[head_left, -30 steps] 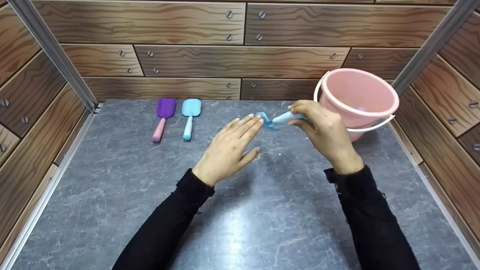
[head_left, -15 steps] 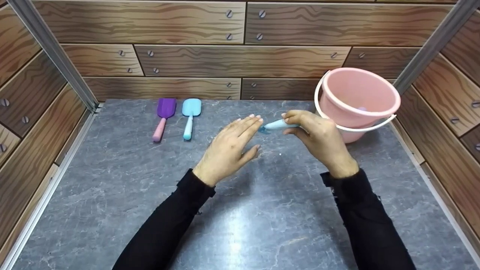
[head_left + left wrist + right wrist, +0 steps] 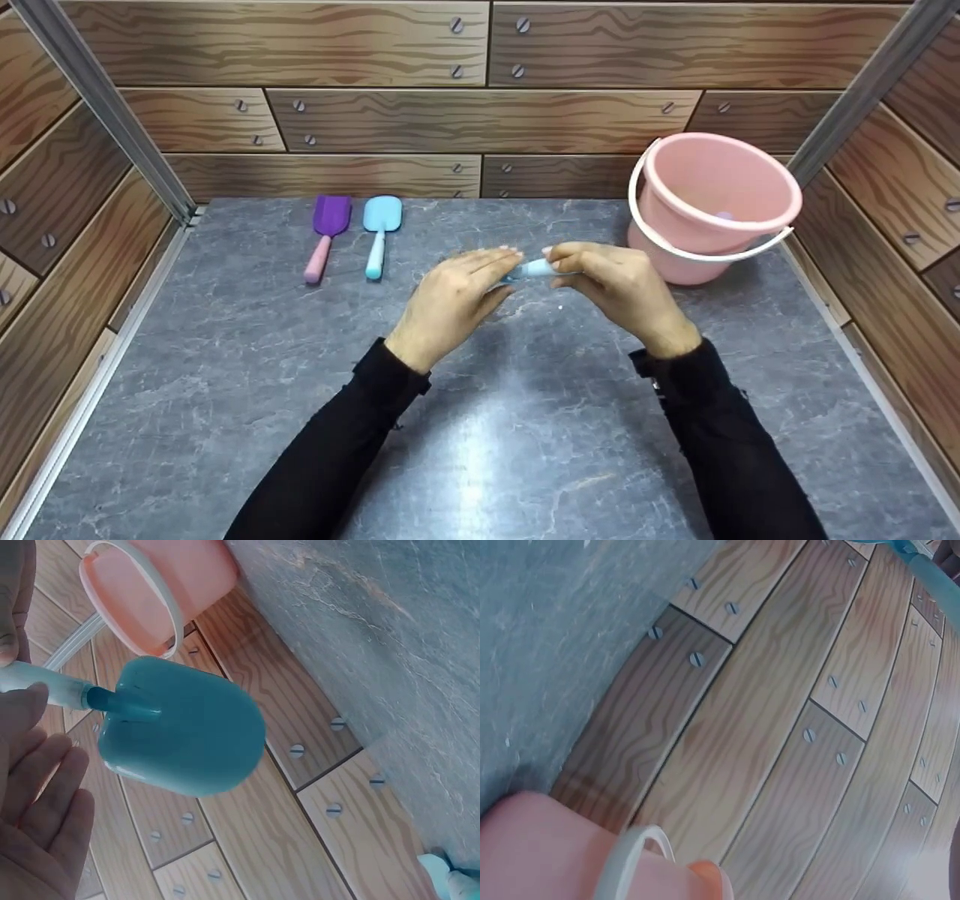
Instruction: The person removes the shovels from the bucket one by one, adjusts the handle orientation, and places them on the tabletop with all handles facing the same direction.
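Observation:
A blue toy shovel (image 3: 187, 727) hangs between both hands above the table, its blade pointing down in the left wrist view. My right hand (image 3: 626, 289) grips its pale blue handle (image 3: 537, 268). The left hand (image 3: 454, 300) has its fingers above and thumb below the shovel's neck end; in the left wrist view a digit of this hand (image 3: 45, 795) lies across the handle near the blade, other fingers fairly straight. From the head view most of the blade is hidden behind the left hand. The right wrist view catches only part of the shovel (image 3: 930, 585) at its top corner.
Two more toy shovels lie side by side on the grey table (image 3: 225, 360): one purple with a pink handle (image 3: 330, 217), one light blue (image 3: 383, 215). A pink bucket (image 3: 709, 240) with a white handle stands back right. Wood-patterned walls (image 3: 375, 120) enclose three sides.
My right hand has moved left and nearer, bringing the shovel to the left hand. The left thumb has come up toward its fingers around the shovel's neck end.

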